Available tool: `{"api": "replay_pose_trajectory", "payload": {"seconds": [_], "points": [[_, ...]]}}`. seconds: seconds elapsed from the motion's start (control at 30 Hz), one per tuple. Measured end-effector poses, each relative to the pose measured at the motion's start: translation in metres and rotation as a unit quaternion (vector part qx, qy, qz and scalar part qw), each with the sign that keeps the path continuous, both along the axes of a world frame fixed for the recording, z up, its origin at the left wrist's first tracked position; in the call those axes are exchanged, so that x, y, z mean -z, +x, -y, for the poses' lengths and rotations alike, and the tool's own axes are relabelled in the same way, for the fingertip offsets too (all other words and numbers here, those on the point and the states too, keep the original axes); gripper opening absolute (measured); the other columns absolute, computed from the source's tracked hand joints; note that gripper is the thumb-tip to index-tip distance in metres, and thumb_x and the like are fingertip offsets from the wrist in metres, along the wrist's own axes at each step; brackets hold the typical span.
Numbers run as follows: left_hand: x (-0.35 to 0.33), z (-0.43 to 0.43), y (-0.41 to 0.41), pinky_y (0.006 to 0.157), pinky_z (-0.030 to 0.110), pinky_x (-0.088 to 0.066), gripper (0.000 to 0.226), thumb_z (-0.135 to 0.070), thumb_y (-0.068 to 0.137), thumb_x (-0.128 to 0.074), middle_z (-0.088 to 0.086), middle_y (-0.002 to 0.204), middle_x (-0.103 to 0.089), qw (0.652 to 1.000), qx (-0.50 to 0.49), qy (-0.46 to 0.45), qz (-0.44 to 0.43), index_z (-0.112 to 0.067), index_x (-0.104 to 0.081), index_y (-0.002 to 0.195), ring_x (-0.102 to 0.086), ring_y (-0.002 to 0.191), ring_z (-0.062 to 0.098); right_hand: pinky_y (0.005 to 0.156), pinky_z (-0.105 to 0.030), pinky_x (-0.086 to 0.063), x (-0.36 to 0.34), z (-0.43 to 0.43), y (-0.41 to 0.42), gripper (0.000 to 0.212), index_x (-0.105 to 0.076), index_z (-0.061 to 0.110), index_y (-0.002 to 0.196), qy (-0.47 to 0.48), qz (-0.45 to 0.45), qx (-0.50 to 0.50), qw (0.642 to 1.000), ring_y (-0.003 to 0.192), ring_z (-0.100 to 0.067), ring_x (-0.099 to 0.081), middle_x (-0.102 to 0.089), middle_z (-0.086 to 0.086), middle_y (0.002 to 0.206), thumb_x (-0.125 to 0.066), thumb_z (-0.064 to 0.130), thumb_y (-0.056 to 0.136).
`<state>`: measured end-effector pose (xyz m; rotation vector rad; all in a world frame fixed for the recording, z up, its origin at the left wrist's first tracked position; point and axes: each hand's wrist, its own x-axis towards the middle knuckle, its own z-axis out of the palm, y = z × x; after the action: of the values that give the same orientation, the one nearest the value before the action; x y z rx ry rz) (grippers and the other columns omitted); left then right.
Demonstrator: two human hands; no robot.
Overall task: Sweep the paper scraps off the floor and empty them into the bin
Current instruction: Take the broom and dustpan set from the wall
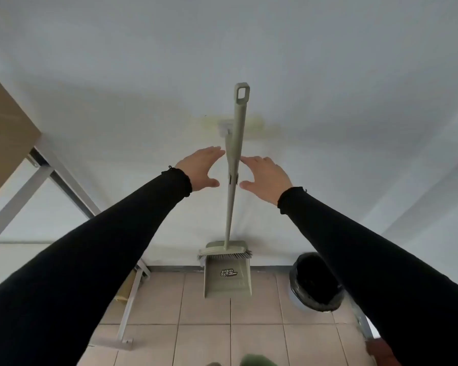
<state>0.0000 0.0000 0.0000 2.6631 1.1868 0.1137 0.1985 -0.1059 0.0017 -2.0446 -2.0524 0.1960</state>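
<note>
A pale green broom point(235, 165) stands upright against the white wall, clipped together with its matching dustpan point(227, 280), whose tray rests on the tiled floor. My left hand point(200, 170) is open just left of the two handles, fingertips almost at them. On the handles' other side my right hand point(266, 178) is open too, its fingertips close to the handles. Neither hand grips anything. A black-lined bin point(313, 282) stands on the floor to the right of the dustpan. No paper scraps show in this view.
A wooden-topped table point(6, 133) with a grey metal frame point(61, 175) stands at the left, its leg reaching the beige tiled floor point(204, 334). A small white hook point(225, 128) is fixed to the wall behind the handles. Another metal frame edge shows at the lower right.
</note>
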Motion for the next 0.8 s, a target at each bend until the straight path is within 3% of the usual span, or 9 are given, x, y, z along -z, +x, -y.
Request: {"api": "replay_pose_trajectory", "payload": {"seconds": [0.17,0.3,0.4,0.53,0.67,0.73,0.8], "points": [[-0.008,-0.013,0.021,0.113,0.032,-0.033,0.085,-0.014,0.083,-0.074,-0.012,0.166,-0.019,0.995,0.084,0.047,0.029,-0.031,-0.032,0.155,-0.012,0.153,0.012,0.091,-0.039,-0.046,-0.008,-0.012,-0.010,0.042,-0.058,0.031,0.128,0.082,-0.060,0.006,0.995,0.109,-0.019,-0.053,-0.064,0.005,0.114,-0.058,0.049,0.090],[-0.017,-0.020,0.034,0.106,0.035,-0.041,0.056,-0.003,0.083,-0.071,-0.001,0.159,-0.037,0.990,0.121,0.063,0.040,-0.024,-0.061,0.133,-0.029,0.147,0.016,0.088,-0.039,-0.047,-0.010,-0.024,-0.008,0.022,-0.069,0.033,0.102,0.070,-0.181,0.004,0.981,0.100,-0.015,-0.052,-0.064,0.008,0.099,-0.063,0.047,0.086],[-0.026,-0.023,0.045,0.107,0.034,-0.037,0.038,-0.012,0.087,-0.070,0.006,0.146,-0.053,0.986,0.128,0.102,0.009,-0.014,-0.067,0.125,-0.043,0.137,0.026,0.090,-0.034,-0.044,-0.005,-0.026,-0.007,0.016,-0.071,0.034,0.094,0.084,-0.225,-0.020,0.971,0.103,-0.013,-0.048,-0.057,0.010,0.100,-0.067,0.044,0.083],[-0.043,-0.022,0.037,0.093,0.035,-0.047,0.024,-0.023,0.087,-0.070,-0.003,0.121,-0.065,0.973,0.182,0.143,-0.016,-0.024,-0.069,0.111,-0.053,0.121,0.021,0.078,-0.027,-0.042,-0.019,-0.013,-0.005,0.011,-0.072,0.034,0.091,0.087,-0.256,-0.054,0.961,0.086,-0.010,-0.048,-0.053,0.010,0.089,-0.070,0.041,0.083],[-0.062,-0.004,0.013,0.074,0.033,-0.049,0.012,-0.018,0.089,-0.061,-0.007,0.100,-0.061,0.974,0.176,0.123,-0.068,-0.022,-0.064,0.100,-0.052,0.091,0.014,0.074,-0.038,-0.048,-0.038,0.005,-0.013,0.013,-0.075,0.026,0.095,0.033,-0.335,-0.107,0.936,0.073,-0.020,-0.055,-0.066,0.001,0.077,-0.071,0.030,0.083],[-0.063,0.006,-0.001,0.071,0.036,-0.050,0.011,-0.013,0.087,-0.056,-0.006,0.093,-0.059,0.979,0.147,0.092,-0.108,-0.020,-0.059,0.095,-0.053,0.086,0.016,0.067,-0.031,-0.048,-0.042,0.011,-0.019,0.014,-0.075,0.021,0.099,-0.031,-0.391,-0.134,0.910,0.064,-0.019,-0.056,-0.069,-0.003,0.072,-0.070,0.021,0.086],[-0.055,0.017,-0.014,0.072,0.038,-0.051,0.014,-0.009,0.086,-0.053,-0.003,0.091,-0.061,0.981,0.119,0.043,-0.144,-0.022,-0.055,0.090,-0.056,0.084,0.020,0.070,-0.029,-0.050,-0.041,0.014,-0.025,0.018,-0.073,0.018,0.108,-0.144,-0.444,-0.142,0.873,0.069,-0.018,-0.059,-0.069,-0.009,0.077,-0.066,0.017,0.091]]}}
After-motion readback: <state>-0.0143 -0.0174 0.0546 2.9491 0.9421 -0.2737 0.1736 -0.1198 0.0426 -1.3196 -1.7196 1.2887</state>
